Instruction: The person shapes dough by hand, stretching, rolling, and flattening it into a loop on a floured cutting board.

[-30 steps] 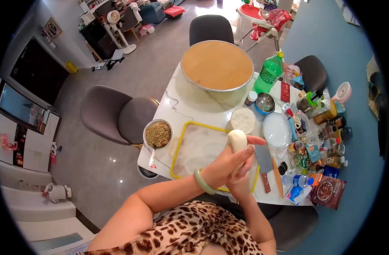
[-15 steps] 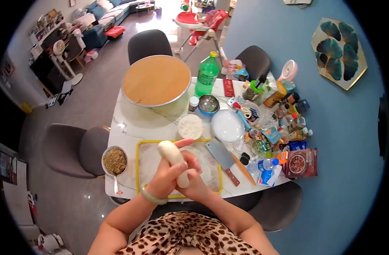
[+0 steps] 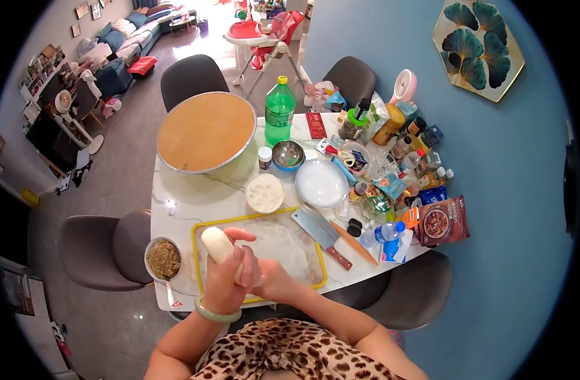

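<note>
A thick roll of white dough [image 3: 217, 243] slants up out of my hands over the floury board [image 3: 278, 244] with a yellow rim. My left hand [image 3: 224, 282], a pale bangle at its wrist, is wrapped round the roll. Against it, my right hand [image 3: 266, 278] closes about the lower end, where the fingers overlap and hide most of the dough. Just beyond the board stands a tub of white flour [image 3: 264, 194]. On the board's right edge lies a cleaver [image 3: 316, 230] with a wooden handle.
Left of the board sits a bowl of brown-green filling [image 3: 164, 259] with a spoon. A large round lidded basin [image 3: 207, 133] and a green bottle [image 3: 279, 114] stand at the back. A white plate [image 3: 322, 183], a wooden stick [image 3: 355, 244] and several jars crowd the right side.
Both hands have moved left together with the dough, and the fingers now cover more of its lower end. The whole view has shifted too.
</note>
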Tool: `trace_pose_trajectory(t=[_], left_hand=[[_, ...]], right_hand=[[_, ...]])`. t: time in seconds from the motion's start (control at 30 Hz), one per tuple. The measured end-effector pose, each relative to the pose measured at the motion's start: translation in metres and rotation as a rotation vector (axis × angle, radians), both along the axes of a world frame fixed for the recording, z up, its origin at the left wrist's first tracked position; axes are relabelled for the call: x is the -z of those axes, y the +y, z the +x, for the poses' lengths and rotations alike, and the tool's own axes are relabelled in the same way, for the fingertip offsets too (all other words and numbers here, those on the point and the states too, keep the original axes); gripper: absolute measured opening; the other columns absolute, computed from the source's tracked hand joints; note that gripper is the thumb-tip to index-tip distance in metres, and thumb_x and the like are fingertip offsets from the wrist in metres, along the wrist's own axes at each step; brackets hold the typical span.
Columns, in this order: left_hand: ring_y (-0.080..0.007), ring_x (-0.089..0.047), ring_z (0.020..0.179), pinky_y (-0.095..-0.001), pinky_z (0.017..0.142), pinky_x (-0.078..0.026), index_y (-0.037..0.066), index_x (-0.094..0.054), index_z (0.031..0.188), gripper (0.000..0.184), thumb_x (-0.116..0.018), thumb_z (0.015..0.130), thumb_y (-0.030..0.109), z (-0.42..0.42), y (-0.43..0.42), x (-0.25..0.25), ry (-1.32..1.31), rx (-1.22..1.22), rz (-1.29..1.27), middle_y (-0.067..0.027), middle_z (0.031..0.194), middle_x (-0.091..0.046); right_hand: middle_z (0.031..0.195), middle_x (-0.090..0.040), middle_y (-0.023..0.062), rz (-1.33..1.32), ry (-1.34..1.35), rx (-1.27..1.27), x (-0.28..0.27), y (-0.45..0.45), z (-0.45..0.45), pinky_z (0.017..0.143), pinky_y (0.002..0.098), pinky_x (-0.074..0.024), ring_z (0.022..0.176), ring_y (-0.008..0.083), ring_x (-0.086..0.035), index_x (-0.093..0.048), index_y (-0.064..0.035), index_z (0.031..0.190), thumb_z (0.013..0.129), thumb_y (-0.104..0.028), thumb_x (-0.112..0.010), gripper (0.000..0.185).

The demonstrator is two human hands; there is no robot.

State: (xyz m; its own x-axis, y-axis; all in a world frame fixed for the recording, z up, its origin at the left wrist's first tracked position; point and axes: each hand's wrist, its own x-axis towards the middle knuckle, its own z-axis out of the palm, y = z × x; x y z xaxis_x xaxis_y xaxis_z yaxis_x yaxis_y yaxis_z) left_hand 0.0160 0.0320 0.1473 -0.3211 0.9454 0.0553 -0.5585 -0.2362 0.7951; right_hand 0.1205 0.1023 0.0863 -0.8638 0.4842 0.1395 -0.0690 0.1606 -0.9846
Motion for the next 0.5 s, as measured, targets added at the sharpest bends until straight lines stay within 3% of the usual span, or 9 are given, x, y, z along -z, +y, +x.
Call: trace_pose_trajectory(t=[0.07, 0.1, 0.13, 0.23, 0.27, 0.3, 0.37, 0.4, 0.5], left_hand=[[-0.0072, -0.037, 0.043, -0.0210, 0.043, -0.032, 0.002, -0.043, 0.111, 0.040, -0.051, 0.091, 0.037, -0.006, 0.003, -0.009, -0.055, -0.009, -0.008, 0.0001, 0.052, -0.042], [-0.0068, -0.034, 0.041, -0.0212, 0.040, -0.030, 0.002, -0.044, 0.108, 0.042, -0.051, 0.091, 0.040, -0.011, 0.005, -0.012, -0.105, -0.024, -0.018, 0.0005, 0.050, -0.040], [-0.0075, -0.038, 0.045, -0.0213, 0.044, -0.033, 0.002, -0.042, 0.114, 0.054, -0.050, 0.090, 0.050, -0.019, 0.004, -0.008, -0.083, 0.055, -0.050, -0.0001, 0.054, -0.043], [-0.0079, -0.041, 0.050, -0.0212, 0.049, -0.036, 0.001, -0.039, 0.120, 0.062, -0.050, 0.088, 0.053, -0.009, 0.007, -0.014, -0.157, -0.017, 0.047, -0.0006, 0.058, -0.046], [-0.0083, -0.044, 0.055, -0.0215, 0.054, -0.039, 0.000, -0.036, 0.124, 0.066, -0.049, 0.088, 0.053, 0.010, 0.012, -0.021, -0.019, -0.191, 0.021, -0.0011, 0.063, -0.049], [-0.0083, -0.044, 0.055, -0.0215, 0.054, -0.039, 0.000, -0.036, 0.124, 0.066, -0.049, 0.088, 0.053, 0.011, 0.010, -0.016, -0.020, -0.193, 0.003, -0.0011, 0.063, -0.049], [-0.0085, -0.042, 0.049, -0.0215, 0.048, -0.037, 0.001, -0.038, 0.119, 0.059, -0.049, 0.089, 0.050, 0.012, 0.000, -0.003, 0.150, -0.069, 0.100, -0.0003, 0.058, -0.047], [-0.0073, -0.037, 0.041, -0.0211, 0.042, -0.033, 0.002, -0.043, 0.109, 0.048, -0.043, 0.093, 0.047, 0.008, -0.004, -0.007, 0.004, 0.019, 0.062, 0.0019, 0.051, -0.043], [-0.0059, -0.030, 0.033, -0.0199, 0.040, -0.031, 0.005, -0.046, 0.097, 0.048, -0.037, 0.094, 0.052, -0.008, 0.003, -0.015, -0.104, -0.037, 0.047, 0.0052, 0.043, -0.035]], right_hand=[[0.081, -0.063, 0.0137, 0.046, -0.105, -0.007, 0.059, -0.002, 0.005, 0.065, 0.0360, -0.0490, 0.074, 0.0293, -0.062, -0.060, -0.0054, 0.093, 0.078, -0.014, -0.065, 0.018], [0.081, -0.063, 0.0137, 0.089, -0.205, -0.022, 0.058, -0.004, 0.002, 0.066, 0.0359, -0.0491, 0.074, 0.0290, -0.062, -0.060, -0.0052, 0.093, 0.078, -0.015, -0.065, 0.018], [0.081, -0.063, 0.0140, 0.045, -0.203, 0.021, 0.056, -0.006, 0.012, 0.066, 0.0358, -0.0490, 0.074, 0.0289, -0.062, -0.060, -0.0061, 0.092, 0.078, -0.016, -0.065, 0.017], [0.083, -0.063, 0.0153, 0.130, -0.111, 0.018, 0.051, -0.002, 0.013, 0.066, 0.0367, -0.0491, 0.076, 0.0302, -0.063, -0.061, -0.0078, 0.093, 0.078, -0.016, -0.065, 0.017], [0.083, -0.063, 0.0153, 0.101, -0.116, 0.016, 0.035, -0.004, 0.013, 0.066, 0.0367, -0.0491, 0.076, 0.0302, -0.063, -0.061, -0.0078, 0.093, 0.078, -0.016, -0.065, 0.017], [0.083, -0.063, 0.0159, 0.023, -0.047, 0.049, 0.010, -0.004, 0.012, 0.066, 0.0373, -0.0491, 0.077, 0.0313, -0.062, -0.061, -0.0085, 0.093, 0.078, -0.017, -0.065, 0.018], [0.084, -0.063, 0.0164, -0.078, 0.022, 0.085, 0.000, -0.003, 0.011, 0.065, 0.0378, -0.0491, 0.078, 0.0323, -0.062, -0.062, -0.0091, 0.094, 0.077, -0.017, -0.065, 0.018], [0.085, -0.063, 0.0166, 0.007, -0.014, 0.031, 0.004, -0.004, 0.011, 0.066, 0.0376, -0.0491, 0.078, 0.0328, -0.062, -0.061, -0.0087, 0.093, 0.078, -0.017, -0.064, 0.018], [0.082, -0.063, 0.0155, 0.110, -0.084, 0.019, 0.045, -0.009, 0.010, 0.063, 0.0370, -0.0490, 0.075, 0.0336, -0.061, -0.060, -0.0079, 0.088, 0.078, -0.018, -0.063, 0.015]])
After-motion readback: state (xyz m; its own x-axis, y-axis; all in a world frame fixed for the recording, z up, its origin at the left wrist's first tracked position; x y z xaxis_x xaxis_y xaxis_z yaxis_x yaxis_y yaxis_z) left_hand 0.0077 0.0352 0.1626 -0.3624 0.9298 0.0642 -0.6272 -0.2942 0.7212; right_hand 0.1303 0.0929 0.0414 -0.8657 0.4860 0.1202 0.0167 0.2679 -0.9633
